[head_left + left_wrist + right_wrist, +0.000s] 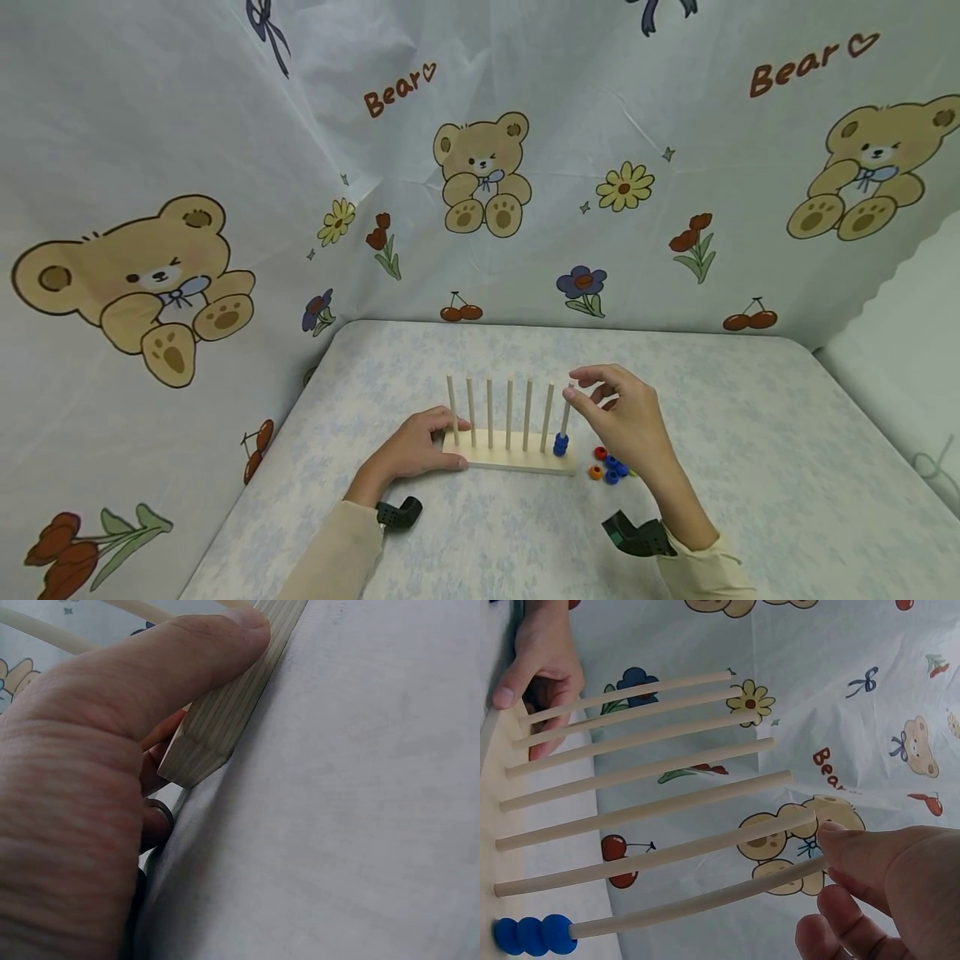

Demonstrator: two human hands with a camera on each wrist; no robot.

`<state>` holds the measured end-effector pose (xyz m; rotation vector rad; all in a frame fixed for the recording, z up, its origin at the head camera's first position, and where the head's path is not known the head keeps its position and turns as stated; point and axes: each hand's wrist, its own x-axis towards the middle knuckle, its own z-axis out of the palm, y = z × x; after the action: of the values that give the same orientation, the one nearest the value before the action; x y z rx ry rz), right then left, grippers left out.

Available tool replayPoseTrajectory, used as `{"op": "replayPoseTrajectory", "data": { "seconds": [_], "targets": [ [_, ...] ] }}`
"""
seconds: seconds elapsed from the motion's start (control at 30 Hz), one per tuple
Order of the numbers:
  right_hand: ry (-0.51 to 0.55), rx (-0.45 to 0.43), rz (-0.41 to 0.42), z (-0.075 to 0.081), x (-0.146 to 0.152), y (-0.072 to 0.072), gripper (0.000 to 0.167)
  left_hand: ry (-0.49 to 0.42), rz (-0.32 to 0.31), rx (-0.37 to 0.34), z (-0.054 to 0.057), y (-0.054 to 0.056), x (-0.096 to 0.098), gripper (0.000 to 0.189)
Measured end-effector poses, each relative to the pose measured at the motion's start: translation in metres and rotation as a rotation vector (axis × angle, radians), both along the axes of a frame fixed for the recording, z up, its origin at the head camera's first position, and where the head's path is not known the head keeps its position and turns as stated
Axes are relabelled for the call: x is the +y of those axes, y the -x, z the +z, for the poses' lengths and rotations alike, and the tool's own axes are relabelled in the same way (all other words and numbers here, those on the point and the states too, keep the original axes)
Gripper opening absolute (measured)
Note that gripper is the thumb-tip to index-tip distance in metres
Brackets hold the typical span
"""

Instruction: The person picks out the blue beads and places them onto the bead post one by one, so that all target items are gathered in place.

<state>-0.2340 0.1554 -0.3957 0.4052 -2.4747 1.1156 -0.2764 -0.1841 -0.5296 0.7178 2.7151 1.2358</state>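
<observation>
My left hand (422, 443) grips the left end of a pale wooden base (510, 457), thumb along the near side and fingers behind. Thin wooden pegs (645, 791) stand in a row on this base. Three blue beads (534, 935) are stacked at the foot of the rightmost peg (697, 901). At that peg's top is my right hand (624, 414), its thumb and fingers parted around the tip, with no bead showing between them. Loose red, orange and blue beads (612, 477) lie on the table beside the base's right end, partly hidden by the right hand.
A pale, blue-mottled cloth covers the table (510, 542). Behind it hangs a curtain (555, 100) printed with bears and flowers. Dark wrist devices (637, 536) sit on both forearms. A white cord (933, 458) shows at the far right.
</observation>
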Motion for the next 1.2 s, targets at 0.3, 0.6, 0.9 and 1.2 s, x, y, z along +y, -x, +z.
{"op": "replayPoseTrajectory", "data": {
  "seconds": [0.3,0.6,0.9,1.2],
  "targets": [
    [-0.002,0.031,-0.018,0.002,0.005,0.0,0.025,0.008,-0.003,0.01,-0.001,0.0,-0.002,0.048],
    [-0.012,0.05,-0.021,0.006,0.01,-0.001,0.025,0.004,-0.002,0.013,0.0,0.0,-0.001,0.05],
    [0.018,0.113,-0.012,0.014,0.025,-0.004,0.022,0.001,-0.005,0.01,0.0,-0.002,0.001,0.049],
    [0.01,0.129,-0.034,0.017,0.038,-0.003,0.024,0.0,0.0,0.009,0.002,-0.002,0.001,0.05]
  ]
}}
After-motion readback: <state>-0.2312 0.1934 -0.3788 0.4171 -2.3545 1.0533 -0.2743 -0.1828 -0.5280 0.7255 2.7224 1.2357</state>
